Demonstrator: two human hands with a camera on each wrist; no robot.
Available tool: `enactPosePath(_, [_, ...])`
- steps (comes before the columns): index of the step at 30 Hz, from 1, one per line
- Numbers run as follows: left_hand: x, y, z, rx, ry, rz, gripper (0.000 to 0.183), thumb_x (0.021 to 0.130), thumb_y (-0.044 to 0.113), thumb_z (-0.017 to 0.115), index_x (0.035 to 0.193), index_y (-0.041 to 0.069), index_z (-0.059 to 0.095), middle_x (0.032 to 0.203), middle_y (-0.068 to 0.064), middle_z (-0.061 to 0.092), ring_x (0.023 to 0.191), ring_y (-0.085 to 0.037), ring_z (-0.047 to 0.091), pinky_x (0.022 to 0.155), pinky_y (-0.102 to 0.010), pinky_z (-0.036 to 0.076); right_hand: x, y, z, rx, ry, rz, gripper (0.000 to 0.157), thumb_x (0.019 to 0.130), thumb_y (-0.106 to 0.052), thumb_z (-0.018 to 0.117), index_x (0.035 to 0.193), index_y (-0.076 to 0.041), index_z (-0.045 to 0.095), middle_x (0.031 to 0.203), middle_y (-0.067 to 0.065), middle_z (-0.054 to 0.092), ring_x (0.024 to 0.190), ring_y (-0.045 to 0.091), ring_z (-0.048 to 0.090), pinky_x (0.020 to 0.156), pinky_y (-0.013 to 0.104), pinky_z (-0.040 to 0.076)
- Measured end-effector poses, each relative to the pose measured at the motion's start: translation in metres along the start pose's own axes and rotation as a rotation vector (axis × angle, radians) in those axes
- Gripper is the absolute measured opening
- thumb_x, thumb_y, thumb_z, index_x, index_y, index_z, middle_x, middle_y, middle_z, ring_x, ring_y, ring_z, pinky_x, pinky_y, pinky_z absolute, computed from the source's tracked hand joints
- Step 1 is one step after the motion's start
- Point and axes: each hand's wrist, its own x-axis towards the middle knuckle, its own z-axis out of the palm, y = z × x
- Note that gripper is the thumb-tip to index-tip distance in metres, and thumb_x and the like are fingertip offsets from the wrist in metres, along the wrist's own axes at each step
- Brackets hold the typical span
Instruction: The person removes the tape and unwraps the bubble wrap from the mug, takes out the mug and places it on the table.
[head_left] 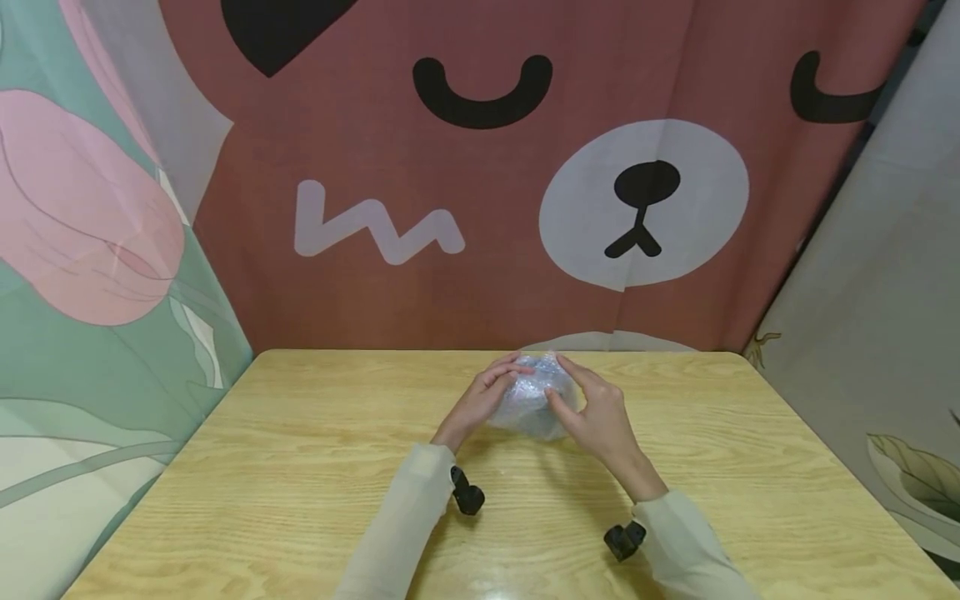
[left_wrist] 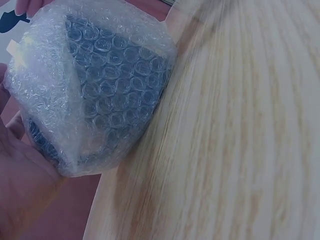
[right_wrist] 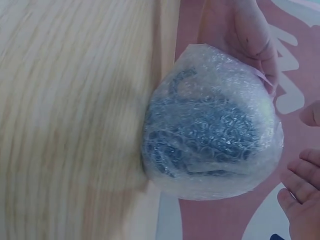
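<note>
A rounded bundle of clear bubble wrap (head_left: 531,400) sits near the table's far edge, with something dark bluish inside; the wrap blurs what it is. My left hand (head_left: 483,402) holds the bundle's left side, its fingers bent over the upper part. In the left wrist view the palm of the left hand (left_wrist: 25,175) lies along the wrap (left_wrist: 115,75). On the other side is my right hand (head_left: 600,414), thumb and fingers spread around the bundle. The right wrist view shows the right hand (right_wrist: 305,200) slightly apart from the wrap (right_wrist: 210,130).
The bundle is on a wood-grain table (head_left: 262,467). Behind it hangs a reddish-brown curtain (head_left: 487,292) printed with a bear face, and patterned cloths hang at both sides. A small black camera (head_left: 468,496) is on the left wrist, another camera (head_left: 625,540) on the right.
</note>
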Motion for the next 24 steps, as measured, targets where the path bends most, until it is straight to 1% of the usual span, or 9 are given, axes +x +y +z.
enactPosePath(3, [0.000,0.004,0.000,-0.015,-0.008,-0.002,0.034,0.106,0.014,0.039,0.127,-0.001,0.061,0.157,-0.006,0.024,0.144,-0.023,0.017,0.112,-0.046,0.023,-0.001,0.002,0.001,0.008,-0.004,0.020,0.049,0.084,-0.015,0.075,0.127,0.004,0.061,0.118,0.023,0.064,0.105,0.040,0.062,0.082,0.054,0.052])
enactPosePath(9, [-0.008,0.030,0.001,-0.024,-0.039,0.008,0.033,0.106,0.008,0.038,0.127,-0.009,0.057,0.157,-0.016,0.022,0.144,-0.032,0.016,0.112,-0.047,0.023,-0.005,0.006,0.003,0.012,-0.017,0.066,0.045,0.084,-0.015,0.074,0.123,0.005,0.064,0.116,0.024,0.064,0.101,0.040,0.063,0.081,0.054,0.051])
enactPosePath(11, [-0.010,0.033,0.001,-0.027,-0.035,0.014,0.033,0.106,0.008,0.038,0.126,-0.010,0.057,0.156,-0.017,0.022,0.144,-0.033,0.016,0.112,-0.047,0.023,-0.007,0.007,0.004,0.007,-0.023,0.074,0.045,0.083,-0.015,0.074,0.122,0.005,0.064,0.116,0.024,0.064,0.101,0.039,0.064,0.081,0.054,0.052])
enactPosePath(13, [-0.009,0.028,0.002,-0.031,-0.023,0.014,0.033,0.106,0.010,0.039,0.126,-0.007,0.059,0.156,-0.014,0.024,0.144,-0.030,0.018,0.112,-0.047,0.023,-0.008,0.008,0.005,0.010,-0.027,0.083,0.045,0.083,-0.014,0.073,0.123,0.005,0.064,0.113,0.024,0.065,0.082,0.029,0.068,0.076,0.049,0.053])
enactPosePath(14, [-0.008,0.024,0.002,-0.033,-0.014,0.019,0.033,0.106,0.012,0.039,0.125,-0.006,0.060,0.156,-0.012,0.025,0.144,-0.029,0.018,0.112,-0.047,0.023,-0.009,0.009,0.005,0.009,-0.029,0.087,0.045,0.083,-0.014,0.074,0.122,0.005,0.064,0.112,0.024,0.065,0.071,0.023,0.065,0.074,0.047,0.053])
enactPosePath(16, [-0.005,0.014,0.003,-0.028,0.003,0.018,0.033,0.106,0.015,0.041,0.125,-0.002,0.062,0.156,-0.006,0.027,0.143,-0.024,0.020,0.112,-0.045,0.024,-0.009,0.009,0.005,0.007,-0.031,0.092,0.044,0.083,-0.014,0.074,0.123,0.004,0.064,0.101,0.024,0.068,0.053,0.009,0.047,0.067,0.041,0.051])
enactPosePath(18, [-0.002,0.006,0.002,-0.021,0.012,0.014,0.033,0.106,0.018,0.042,0.126,0.002,0.063,0.155,-0.001,0.028,0.142,-0.019,0.022,0.112,-0.043,0.025,-0.009,0.009,0.005,0.012,-0.032,0.098,0.044,0.083,-0.014,0.074,0.123,0.004,0.065,0.089,0.022,0.069,0.049,0.007,0.027,0.063,0.038,0.046])
enactPosePath(21, [-0.001,0.002,0.002,-0.015,0.019,0.015,0.033,0.106,0.018,0.042,0.125,0.003,0.063,0.155,0.001,0.029,0.142,-0.018,0.022,0.111,-0.043,0.025,-0.009,0.010,0.006,0.004,-0.029,0.095,0.043,0.083,-0.014,0.074,0.122,0.003,0.066,0.093,0.023,0.069,0.056,0.009,0.046,0.067,0.042,0.051])
enactPosePath(24, [-0.001,0.002,0.002,-0.015,0.022,0.015,0.033,0.106,0.019,0.042,0.125,0.003,0.063,0.155,0.000,0.029,0.142,-0.019,0.022,0.111,-0.044,0.025,-0.009,0.011,0.007,0.005,-0.031,0.099,0.042,0.084,-0.014,0.074,0.122,0.002,0.066,0.109,0.025,0.066,0.078,0.024,0.063,0.074,0.049,0.053])
